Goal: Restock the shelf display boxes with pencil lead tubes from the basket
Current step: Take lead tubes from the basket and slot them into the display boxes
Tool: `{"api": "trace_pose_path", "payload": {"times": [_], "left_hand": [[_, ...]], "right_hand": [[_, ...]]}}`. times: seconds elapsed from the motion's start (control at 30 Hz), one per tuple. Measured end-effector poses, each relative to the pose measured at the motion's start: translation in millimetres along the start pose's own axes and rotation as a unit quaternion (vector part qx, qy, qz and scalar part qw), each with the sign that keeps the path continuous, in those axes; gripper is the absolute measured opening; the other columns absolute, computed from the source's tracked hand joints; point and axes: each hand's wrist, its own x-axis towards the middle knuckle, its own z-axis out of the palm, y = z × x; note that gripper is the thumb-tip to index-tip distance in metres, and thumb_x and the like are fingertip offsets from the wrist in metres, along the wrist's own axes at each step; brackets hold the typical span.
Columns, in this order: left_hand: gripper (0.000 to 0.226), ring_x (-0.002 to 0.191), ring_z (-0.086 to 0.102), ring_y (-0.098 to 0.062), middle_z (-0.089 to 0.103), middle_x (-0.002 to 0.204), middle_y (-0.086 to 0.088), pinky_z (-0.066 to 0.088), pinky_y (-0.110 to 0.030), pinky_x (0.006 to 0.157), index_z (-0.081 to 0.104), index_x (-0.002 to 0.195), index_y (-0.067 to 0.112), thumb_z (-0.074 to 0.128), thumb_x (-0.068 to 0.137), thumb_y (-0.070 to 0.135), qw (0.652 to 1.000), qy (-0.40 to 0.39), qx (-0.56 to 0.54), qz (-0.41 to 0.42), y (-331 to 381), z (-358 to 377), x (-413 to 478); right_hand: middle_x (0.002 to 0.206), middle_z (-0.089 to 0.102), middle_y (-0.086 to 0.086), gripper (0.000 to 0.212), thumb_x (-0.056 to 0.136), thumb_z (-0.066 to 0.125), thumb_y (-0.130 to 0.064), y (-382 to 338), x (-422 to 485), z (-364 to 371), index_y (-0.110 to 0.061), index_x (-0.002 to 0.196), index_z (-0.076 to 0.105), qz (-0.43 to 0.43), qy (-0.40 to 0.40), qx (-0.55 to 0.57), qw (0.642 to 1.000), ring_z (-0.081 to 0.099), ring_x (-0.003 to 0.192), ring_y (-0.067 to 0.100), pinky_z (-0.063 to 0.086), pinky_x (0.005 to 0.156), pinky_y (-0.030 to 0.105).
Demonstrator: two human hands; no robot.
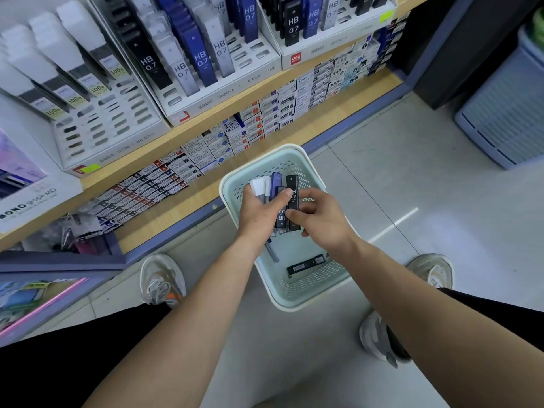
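A pale green perforated basket point(297, 298) sits on the floor between my feet. Over it, my left hand point(259, 210) grips a bunch of pencil lead tubes point(276, 184): white, clear, blue and black ones. My right hand point(321, 219) pinches a black HB 0.7 tube point(293, 187) beside that bunch. A black tube point(306, 265) and a thin clear one point(272, 251) lie on the basket's bottom. White display boxes point(223, 92) on the shelf above hold upright tubes, with several bare slots at their fronts.
A wooden shelf edge point(265, 81) runs across, with stacked small refill packs point(265, 122) on the lower shelf. A blue-grey crate point(506, 113) stands at the right on the tiled floor. My shoes point(160, 281) flank the basket.
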Motion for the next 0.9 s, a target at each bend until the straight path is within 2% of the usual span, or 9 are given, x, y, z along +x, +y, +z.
{"api": "trace_pose_path", "payload": {"times": [0.07, 0.17, 0.23, 0.33, 0.5, 0.67, 0.73, 0.8, 0.9], "left_hand": [[0.078, 0.109, 0.068, -0.014, 0.071, 0.117, 0.003, 0.054, -0.041, 0.095, 0.050, 0.129, 0.018, 0.085, 0.068, 0.052, 1.000, -0.006, 0.002, 0.007, 0.1, -1.7, 1.9], [0.091, 0.108, 0.069, -0.016, 0.072, 0.116, 0.002, 0.056, -0.045, 0.096, 0.053, 0.130, 0.015, 0.087, 0.059, 0.060, 1.000, -0.005, 0.009, 0.005, 1.0, -3.7, 3.8], [0.085, 0.105, 0.070, -0.017, 0.073, 0.113, 0.001, 0.056, -0.046, 0.095, 0.056, 0.126, 0.015, 0.087, 0.061, 0.059, 1.000, -0.001, 0.019, 0.005, 1.6, -5.0, 3.1], [0.058, 0.098, 0.071, -0.015, 0.076, 0.104, 0.004, 0.057, -0.046, 0.093, 0.062, 0.116, 0.018, 0.086, 0.071, 0.045, 1.000, -0.007, 0.022, 0.016, 3.3, -7.0, 1.5], [0.054, 0.100, 0.072, -0.016, 0.076, 0.106, 0.004, 0.056, -0.047, 0.095, 0.064, 0.116, 0.020, 0.081, 0.072, 0.045, 0.998, -0.036, 0.030, 0.030, 11.9, -10.0, -3.4], [0.042, 0.094, 0.073, -0.018, 0.076, 0.101, 0.001, 0.058, -0.051, 0.090, 0.063, 0.112, 0.018, 0.081, 0.080, 0.038, 0.998, -0.040, 0.035, 0.038, 31.6, -16.4, -13.0], [0.036, 0.089, 0.074, -0.019, 0.076, 0.099, 0.000, 0.059, -0.050, 0.088, 0.062, 0.109, 0.019, 0.080, 0.083, 0.035, 0.997, -0.042, 0.049, 0.044, 46.5, -21.5, -17.9], [0.036, 0.087, 0.074, -0.026, 0.074, 0.101, -0.005, 0.059, -0.052, 0.085, 0.059, 0.106, 0.023, 0.081, 0.081, 0.038, 0.995, -0.058, 0.067, 0.056, 65.3, -26.4, -26.0], [0.041, 0.075, 0.075, -0.031, 0.070, 0.112, -0.018, 0.062, -0.047, 0.069, 0.053, 0.110, 0.020, 0.080, 0.083, 0.035, 0.990, -0.097, 0.086, 0.058, 96.2, -34.8, -42.2]], "right_hand": [[0.057, 0.060, -0.012, 0.024, 0.088, 0.072, -0.011, 1.0, 0.9, 2.4, -0.026, 0.101, 0.059, -0.007, 0.020, -0.002, 1.000, 0.055, 0.055, 0.007, 0.047, 0.053, 0.029], [0.063, 0.061, -0.011, 0.028, 0.086, 0.074, -0.011, 1.6, 0.9, 6.2, -0.032, 0.095, 0.057, -0.017, 0.040, -0.002, 0.999, 0.057, 0.054, 0.006, 0.048, 0.052, 0.028], [0.072, 0.062, -0.007, 0.028, 0.085, 0.076, -0.013, 1.5, 0.6, 6.7, -0.033, 0.094, 0.058, -0.021, 0.050, -0.012, 0.998, 0.059, 0.057, 0.009, 0.050, 0.051, 0.027], [0.074, 0.065, -0.004, 0.022, 0.086, 0.075, -0.014, 1.9, 1.8, 4.1, -0.028, 0.098, 0.062, -0.016, 0.032, -0.014, 0.999, 0.062, 0.061, 0.011, 0.052, 0.054, 0.027], [0.086, 0.071, 0.008, 0.022, 0.089, 0.072, -0.013, -2.1, 2.2, -1.0, -0.016, 0.108, 0.062, -0.005, 0.015, -0.019, 1.000, 0.066, 0.065, 0.015, 0.053, 0.057, 0.030], [0.090, 0.073, 0.005, 0.020, 0.091, 0.069, -0.013, -18.1, -4.5, -8.7, -0.018, 0.107, 0.058, -0.027, 0.010, -0.037, 0.999, 0.069, 0.072, 0.019, 0.055, 0.065, 0.035], [0.092, 0.074, 0.006, 0.026, 0.092, 0.069, -0.010, -29.2, -9.6, -13.4, -0.017, 0.113, 0.055, -0.035, -0.004, -0.036, 0.999, 0.069, 0.071, 0.015, 0.056, 0.065, 0.033], [0.094, 0.073, 0.012, 0.040, 0.091, 0.069, -0.006, -45.4, -18.0, -17.2, -0.021, 0.124, 0.050, -0.051, -0.021, -0.030, 0.998, 0.068, 0.070, 0.012, 0.055, 0.062, 0.028], [0.091, 0.070, 0.011, 0.062, 0.089, 0.071, -0.002, -75.6, -32.3, -24.0, -0.033, 0.136, 0.043, -0.092, -0.034, -0.044, 0.994, 0.070, 0.066, 0.014, 0.056, 0.058, 0.028]]}}
